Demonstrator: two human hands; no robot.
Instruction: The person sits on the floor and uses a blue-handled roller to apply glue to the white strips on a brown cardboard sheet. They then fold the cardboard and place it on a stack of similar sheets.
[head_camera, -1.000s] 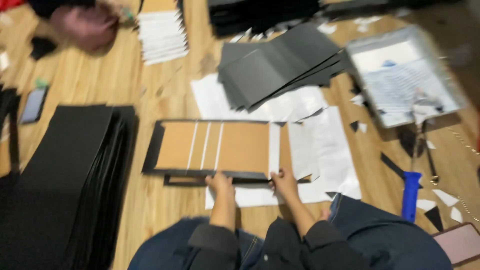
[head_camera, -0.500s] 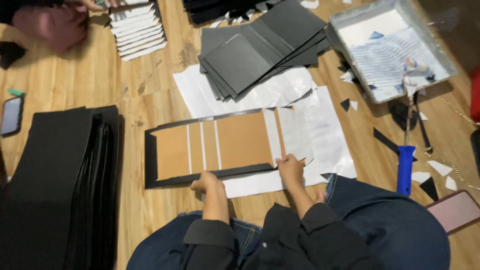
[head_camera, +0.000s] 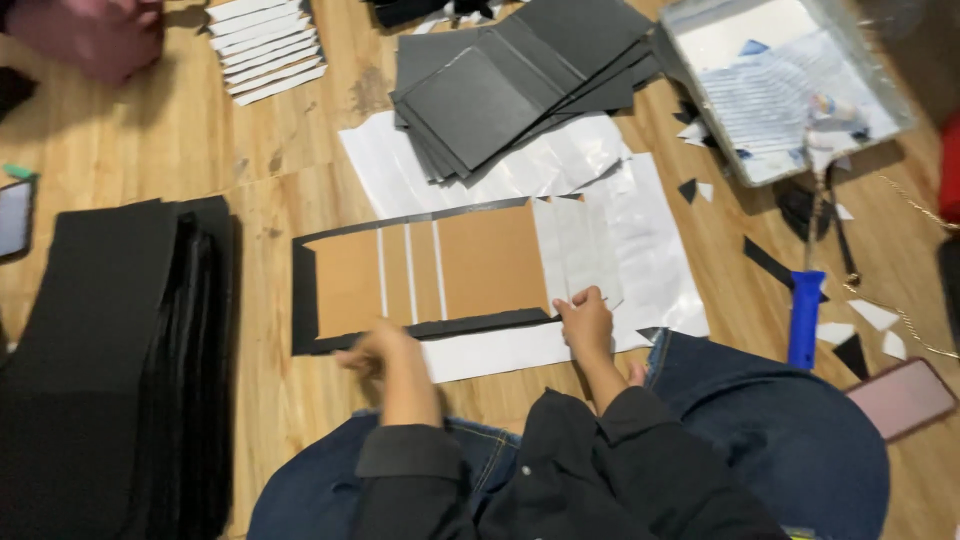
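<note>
A black sheet with brown cardboard panels (head_camera: 440, 270) glued on it lies flat on white paper (head_camera: 600, 230) in front of me. My left hand (head_camera: 375, 350) rests on the folded black strip along the sheet's near edge, toward the left; it is blurred. My right hand (head_camera: 585, 320) presses the same near edge at the sheet's right end, fingers on the paper. Neither hand lifts anything.
A tall stack of black sheets (head_camera: 100, 350) lies at left. Finished dark covers (head_camera: 510, 80) are piled at the back, with white strips (head_camera: 262, 45) beyond. A glue tray (head_camera: 790, 80) and blue-handled roller (head_camera: 805, 315) are at right. Another person's sleeve (head_camera: 85, 35) sits far left.
My left hand has slid left along the near edge of the black sheet. My right hand stays near the right end. The view has shifted slightly.
</note>
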